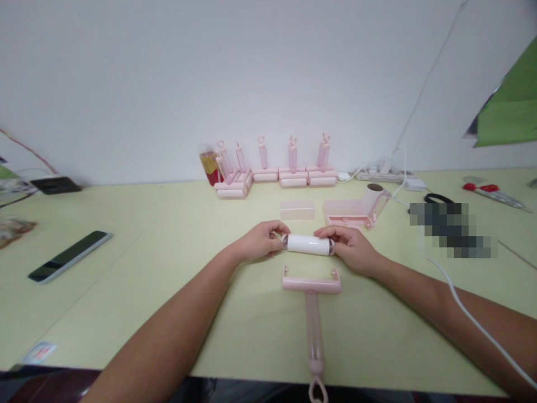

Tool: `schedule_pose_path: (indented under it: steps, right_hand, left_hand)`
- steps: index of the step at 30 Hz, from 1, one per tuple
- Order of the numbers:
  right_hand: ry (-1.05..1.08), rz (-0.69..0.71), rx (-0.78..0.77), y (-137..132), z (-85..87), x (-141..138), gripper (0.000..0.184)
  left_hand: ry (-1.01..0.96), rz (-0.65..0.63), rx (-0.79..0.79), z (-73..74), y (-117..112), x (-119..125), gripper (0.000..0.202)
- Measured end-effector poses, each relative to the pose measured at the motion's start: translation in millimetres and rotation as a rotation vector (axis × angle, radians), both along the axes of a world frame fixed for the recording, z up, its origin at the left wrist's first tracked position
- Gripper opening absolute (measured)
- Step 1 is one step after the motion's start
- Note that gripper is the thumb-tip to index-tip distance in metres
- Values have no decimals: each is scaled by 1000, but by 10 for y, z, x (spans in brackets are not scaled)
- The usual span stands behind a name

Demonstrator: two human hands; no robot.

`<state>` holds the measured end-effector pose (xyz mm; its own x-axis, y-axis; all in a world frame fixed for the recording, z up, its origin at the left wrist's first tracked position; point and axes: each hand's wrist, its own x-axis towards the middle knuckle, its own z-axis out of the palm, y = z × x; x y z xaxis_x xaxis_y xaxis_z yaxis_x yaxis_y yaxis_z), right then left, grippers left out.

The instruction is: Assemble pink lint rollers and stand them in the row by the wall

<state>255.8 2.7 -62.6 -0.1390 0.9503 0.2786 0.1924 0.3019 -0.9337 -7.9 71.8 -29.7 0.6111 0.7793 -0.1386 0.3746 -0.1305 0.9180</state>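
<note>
Between both hands lies a white lint roller refill (pixel 309 244), level above the table, a dark core end showing at each side. My left hand (pixel 265 239) pinches its left end with thumb and fingers. Its right end is gripped by my right hand (pixel 351 246). Just in front of the roll rests a pink lint roller handle (pixel 314 324), its bare frame toward the hands and its looped end over the table's front edge. Beyond the hands are a clear pink cover (pixel 297 210) and another pink lint roller part (pixel 344 215) with a white roll (pixel 374 194) standing by it.
Several pink lint rollers (pixel 292 174) stand along the wall, beside a yellow and red packet (pixel 210 165). A phone (pixel 70 256) lies on the left. At right are a power strip (pixel 388 174), red-handled scissors (pixel 497 194) and a white cable (pixel 465 308) crossing above my right forearm.
</note>
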Motion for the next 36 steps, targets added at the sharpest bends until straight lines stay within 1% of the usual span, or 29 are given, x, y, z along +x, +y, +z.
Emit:
schedule_pose_path:
  steps: [4,7,11,15,19,22,25,29,32,36]
  right_hand:
    - [-30,-26,3,26,-52,33,27]
    - [-60,-37,28,48,-101,54,30]
    - [-98,-41,85,60,-154,60,31]
    - [-107,-69,85,57,-171,51,27]
    - [-164,-129,44,47,-134,47,25]
    - [-191,-159,47,52,-113,54,23]
    - [-208,-170,52,64,-123,66,23]
    - [-266,-193,23,66,-132,77,25]
    - [-338,-218,52,47,-106,66,23]
    - [-410,-184,88,11,-54,38,18]
  left_hand:
    - [135,27,153,28,-9,-11,32]
    - [159,63,263,29,1,-4,30]
    - [169,95,348,33,13,2,27]
    - [191,83,386,44,23,-19,26]
    - [195,44,439,45,43,-64,28]
    - [220,44,483,48,57,-93,29]
    - [294,63,509,62,67,-103,32]
    - [405,100,494,66,75,-93,35]
    - [436,130,486,41,71,-78,36]
    - [435,163,490,7,54,-53,30]
